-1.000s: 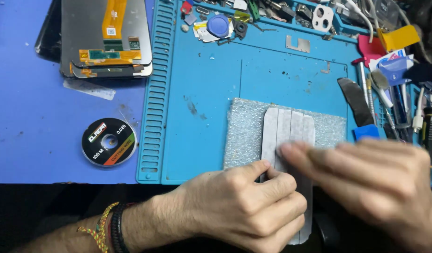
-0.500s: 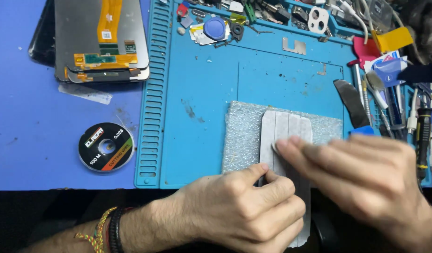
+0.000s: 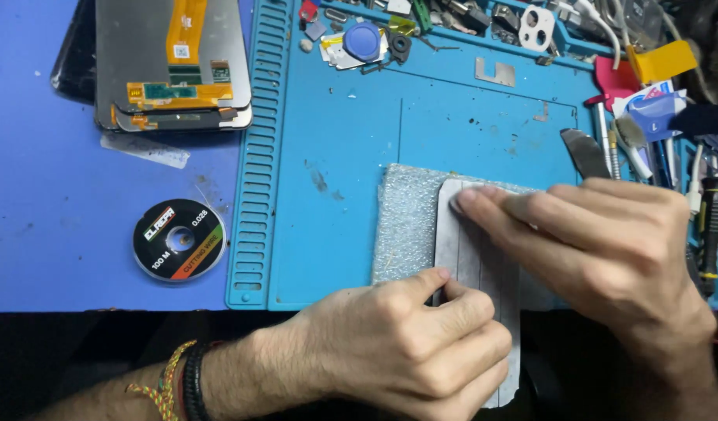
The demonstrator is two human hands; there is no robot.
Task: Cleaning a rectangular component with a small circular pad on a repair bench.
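While the grey panel (image 3: 477,273) is lying on the bubble-wrap pad (image 3: 405,226) at the mat's (image 3: 335,195) six o'clock edge, the left hand (image 3: 405,351) is curling closed, thumb and forefinger pinching its near-left edge. The right hand (image 3: 608,242) is pressing extended fingers flat at the panel's twelve o'clock end. Keeping pressure even and fingers low is probably mattering most, since a thin panel is likely flexing easily.

Matt grey panel (image 3: 477,257) on textured bubble wrap (image 3: 405,226)
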